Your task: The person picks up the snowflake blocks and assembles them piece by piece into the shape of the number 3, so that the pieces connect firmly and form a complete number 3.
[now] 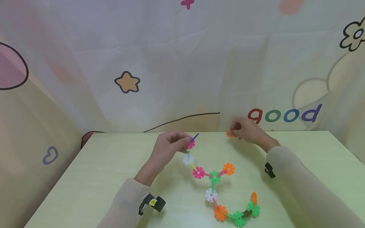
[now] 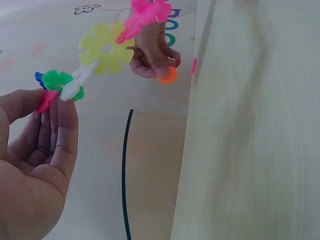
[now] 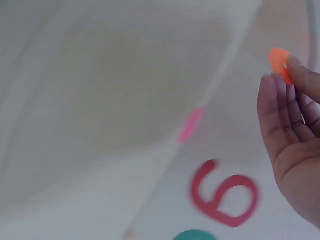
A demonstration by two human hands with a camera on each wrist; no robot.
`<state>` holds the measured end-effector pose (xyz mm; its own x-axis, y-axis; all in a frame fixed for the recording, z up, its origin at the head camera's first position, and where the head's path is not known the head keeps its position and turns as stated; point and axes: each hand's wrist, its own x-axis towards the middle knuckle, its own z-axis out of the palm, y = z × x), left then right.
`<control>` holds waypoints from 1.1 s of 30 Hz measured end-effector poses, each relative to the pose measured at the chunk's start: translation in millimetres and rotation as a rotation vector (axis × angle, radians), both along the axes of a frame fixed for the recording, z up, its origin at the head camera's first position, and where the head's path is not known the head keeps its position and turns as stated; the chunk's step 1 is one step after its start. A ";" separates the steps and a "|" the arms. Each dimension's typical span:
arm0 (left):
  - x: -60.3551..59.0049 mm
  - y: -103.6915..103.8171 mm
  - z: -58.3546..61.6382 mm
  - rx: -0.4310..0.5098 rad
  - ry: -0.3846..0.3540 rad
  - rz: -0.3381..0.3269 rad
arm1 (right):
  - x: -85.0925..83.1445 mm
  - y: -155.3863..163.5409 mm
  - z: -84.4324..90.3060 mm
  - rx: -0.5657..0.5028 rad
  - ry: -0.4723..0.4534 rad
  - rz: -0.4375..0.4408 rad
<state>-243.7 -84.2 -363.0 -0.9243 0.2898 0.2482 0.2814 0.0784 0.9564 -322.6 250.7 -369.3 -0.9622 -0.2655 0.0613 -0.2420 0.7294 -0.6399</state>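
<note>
My left hand (image 1: 169, 148) pinches a pink snowflake disc (image 1: 192, 145) at the upper end of a chain of slotted plastic discs. A blue disc (image 1: 195, 137), seen edge-on, is slotted into that pink one. Below them the chain runs through a white disc (image 1: 188, 159), a thin yellow disc (image 2: 107, 48), and another pink disc (image 1: 198, 172). At a green disc (image 1: 215, 177) it branches to an orange disc (image 1: 228, 168) and downward. Farther back to the right, my right hand (image 1: 249, 131) holds a loose orange disc (image 3: 279, 60) between thumb and fingertips.
The chain's lower part curves right through a white disc (image 1: 211, 194) and an orange disc (image 1: 220, 213) to green ones near the front. A pink piece (image 3: 191, 125) lies by the table's back edge. A printed curtain (image 1: 176, 79) hangs behind the pale table (image 1: 94, 177).
</note>
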 end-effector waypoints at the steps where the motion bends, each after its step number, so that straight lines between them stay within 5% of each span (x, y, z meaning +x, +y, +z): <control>1: 0.0 0.2 -0.2 -0.002 0.001 0.002 | 3.8 -3.2 4.6 -0.042 0.007 0.008; 9: 0.2 0.1 -1.2 0.003 0.002 0.008 | 37.9 -32.4 49.0 -0.303 0.109 0.032; 14: 0.2 0.8 -1.0 0.005 0.007 0.001 | 55.5 -44.7 62.3 -0.416 0.128 0.037; 20: 1.0 1.3 -0.1 -0.007 0.001 0.008 | 67.1 -57.7 61.7 -0.508 0.155 0.049; 33: -0.3 2.8 -1.2 -0.010 -0.001 0.012 | 72.7 -73.4 52.2 -0.538 0.169 0.090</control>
